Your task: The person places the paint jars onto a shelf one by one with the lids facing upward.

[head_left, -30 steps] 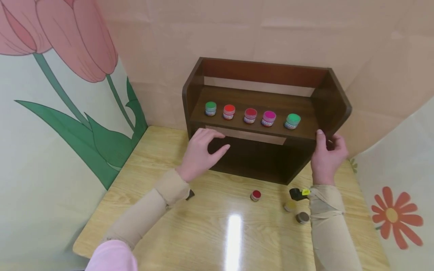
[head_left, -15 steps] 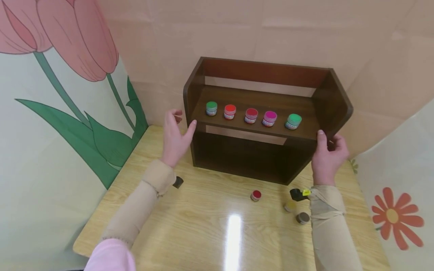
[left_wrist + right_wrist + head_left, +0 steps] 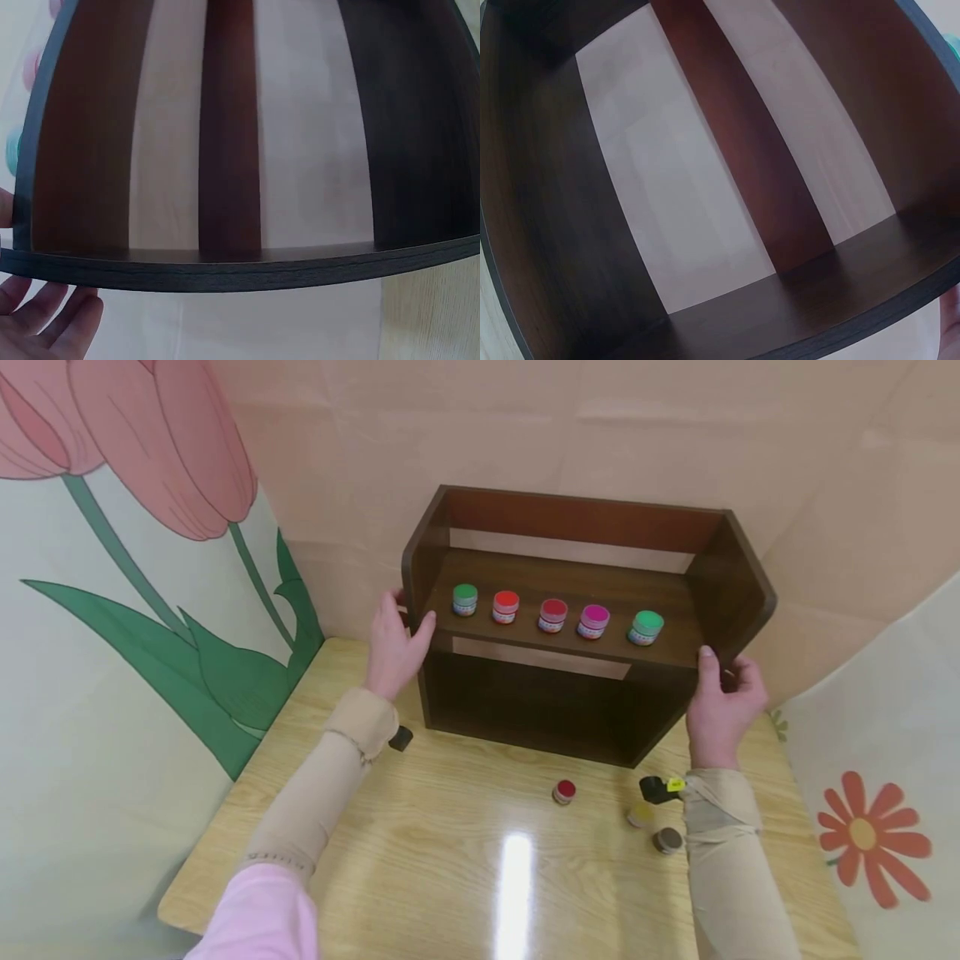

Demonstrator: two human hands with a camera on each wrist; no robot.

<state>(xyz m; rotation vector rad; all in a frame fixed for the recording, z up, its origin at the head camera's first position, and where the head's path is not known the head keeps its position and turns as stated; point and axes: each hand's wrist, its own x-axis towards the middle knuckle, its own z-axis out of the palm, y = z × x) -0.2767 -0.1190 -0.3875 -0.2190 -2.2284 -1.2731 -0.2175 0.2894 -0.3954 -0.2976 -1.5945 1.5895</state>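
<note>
A dark brown two-tier wooden shelf (image 3: 525,693) stands at the back of the table. My left hand (image 3: 396,647) grips its left side panel, thumb at the front edge of the upper board and fingers round the outside. In the left wrist view, the fingers (image 3: 71,322) lie along the outer face of the panel. On the opposite side my right hand (image 3: 723,706) holds the right panel, thumb on the board's front corner. Along the upper board sit several small paint jars: green (image 3: 465,599), orange-red (image 3: 506,607), dark red (image 3: 552,616), magenta (image 3: 593,621) and teal-green (image 3: 646,627).
On the wooden table (image 3: 420,860), in front of the shelf, lie a dark red jar (image 3: 564,791), a yellow jar (image 3: 640,814) and a dark-lidded jar (image 3: 667,840). A flower-printed cloth wall (image 3: 525,427) rises close behind the shelf.
My left hand has moved from in front of the upper board leftwards to the left side panel and taken hold of it. The right hand keeps its place, and the jars stand as before.
</note>
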